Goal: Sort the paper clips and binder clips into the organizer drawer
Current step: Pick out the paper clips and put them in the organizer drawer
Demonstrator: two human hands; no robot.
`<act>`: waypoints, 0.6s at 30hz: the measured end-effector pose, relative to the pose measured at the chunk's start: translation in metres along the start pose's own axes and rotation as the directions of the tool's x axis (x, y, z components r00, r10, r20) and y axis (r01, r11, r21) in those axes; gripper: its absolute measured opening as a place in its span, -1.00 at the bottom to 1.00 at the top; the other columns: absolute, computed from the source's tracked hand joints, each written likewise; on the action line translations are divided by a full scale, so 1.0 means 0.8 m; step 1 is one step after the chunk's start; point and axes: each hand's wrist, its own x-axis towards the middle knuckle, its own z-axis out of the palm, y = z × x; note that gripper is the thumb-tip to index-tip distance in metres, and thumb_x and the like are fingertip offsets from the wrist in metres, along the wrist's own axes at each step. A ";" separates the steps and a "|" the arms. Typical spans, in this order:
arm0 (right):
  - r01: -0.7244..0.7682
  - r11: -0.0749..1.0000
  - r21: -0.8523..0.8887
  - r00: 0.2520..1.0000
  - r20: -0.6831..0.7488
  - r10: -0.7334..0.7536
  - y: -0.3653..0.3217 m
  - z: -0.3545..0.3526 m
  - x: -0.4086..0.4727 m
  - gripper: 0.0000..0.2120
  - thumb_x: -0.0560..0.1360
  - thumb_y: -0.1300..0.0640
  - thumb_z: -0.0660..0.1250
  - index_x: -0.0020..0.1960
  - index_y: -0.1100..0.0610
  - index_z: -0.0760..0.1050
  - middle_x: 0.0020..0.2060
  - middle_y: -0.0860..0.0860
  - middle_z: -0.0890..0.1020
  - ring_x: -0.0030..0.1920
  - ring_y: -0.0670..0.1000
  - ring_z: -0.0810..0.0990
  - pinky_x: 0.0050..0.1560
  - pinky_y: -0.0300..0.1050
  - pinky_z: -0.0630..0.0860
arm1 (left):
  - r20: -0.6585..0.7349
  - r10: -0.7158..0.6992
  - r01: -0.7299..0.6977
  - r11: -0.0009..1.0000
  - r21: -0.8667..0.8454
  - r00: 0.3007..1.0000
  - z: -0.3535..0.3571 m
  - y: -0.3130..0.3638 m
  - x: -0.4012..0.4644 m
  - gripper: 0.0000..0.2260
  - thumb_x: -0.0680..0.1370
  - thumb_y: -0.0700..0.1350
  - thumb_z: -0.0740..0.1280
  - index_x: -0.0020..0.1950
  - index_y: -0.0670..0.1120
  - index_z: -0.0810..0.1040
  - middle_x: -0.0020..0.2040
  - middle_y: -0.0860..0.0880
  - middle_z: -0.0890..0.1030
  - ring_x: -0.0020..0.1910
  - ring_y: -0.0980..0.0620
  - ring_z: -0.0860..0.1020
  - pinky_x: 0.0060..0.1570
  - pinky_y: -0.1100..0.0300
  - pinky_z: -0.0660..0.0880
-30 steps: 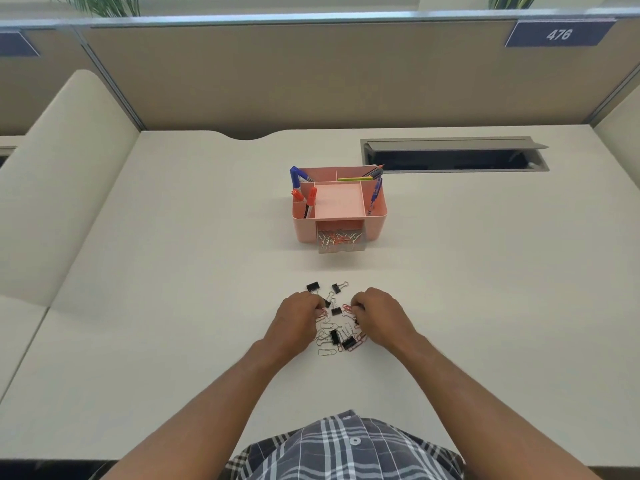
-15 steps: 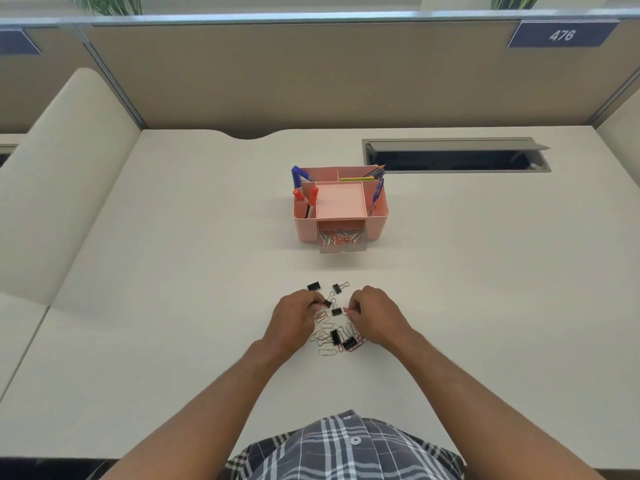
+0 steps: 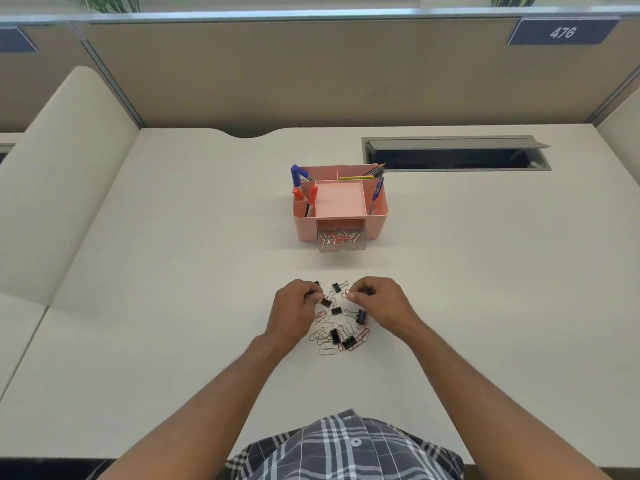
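Head view, ordered by size: the desk carries everything; the pink organizer stands at mid-desk, its clear drawer pulled out toward the person, presumably so clips can be dropped in from above; it already contains paper clips. The left hand has its fingers curled, pinching a small dark clip at the pile's far left edge; the right hand pinches a red paper clip at the far right edge. The pile of clips lies between both hands, well short of the drawer; binder clips and paper clips point in mixed directions, no common long axis.
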 end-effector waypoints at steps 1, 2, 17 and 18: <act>-0.015 0.999 0.048 1.000 -0.010 0.016 -0.002 -0.001 0.001 -0.94 0.44 0.08 0.48 -0.18 0.04 0.65 -0.31 -0.10 0.66 -0.33 -0.19 0.54 -0.23 -0.30 0.44 | -0.007 -0.002 0.002 1.000 -0.011 1.000 -0.002 0.003 0.004 -0.90 0.54 -0.19 0.38 -0.09 0.00 0.64 -0.12 0.12 0.64 -0.07 0.20 0.57 -0.04 0.28 0.46; -0.028 0.996 0.089 0.999 -0.016 0.029 -0.005 -0.003 0.002 -0.95 0.44 0.10 0.49 -0.17 0.06 0.65 -0.31 -0.09 0.66 -0.33 -0.16 0.54 -0.20 -0.25 0.46 | -0.017 -0.002 0.002 1.000 -0.016 1.000 -0.004 0.008 0.008 -0.90 0.54 -0.19 0.38 -0.09 -0.01 0.64 -0.12 0.11 0.64 -0.08 0.20 0.57 -0.04 0.28 0.47; 0.206 0.971 -0.119 0.933 -0.276 -0.232 -0.103 -0.027 0.062 -0.88 0.51 0.17 0.34 -0.08 0.07 0.66 -0.26 -0.06 0.65 -0.20 -0.03 0.60 -0.21 -0.26 0.47 | -0.117 0.152 -0.152 0.988 0.006 0.981 -0.028 0.105 0.100 -0.87 0.55 -0.23 0.30 -0.05 -0.10 0.65 -0.17 0.01 0.64 -0.16 0.06 0.57 -0.15 0.28 0.48; 0.219 0.965 -0.142 0.930 -0.270 -0.251 -0.103 -0.027 0.060 -0.88 0.51 0.17 0.33 -0.08 0.08 0.66 -0.27 -0.04 0.66 -0.21 -0.01 0.60 -0.23 -0.22 0.49 | -0.118 0.165 -0.166 0.986 0.005 0.979 -0.028 0.105 0.100 -0.86 0.56 -0.23 0.29 -0.03 -0.09 0.64 -0.17 0.01 0.64 -0.17 0.06 0.57 -0.17 0.31 0.47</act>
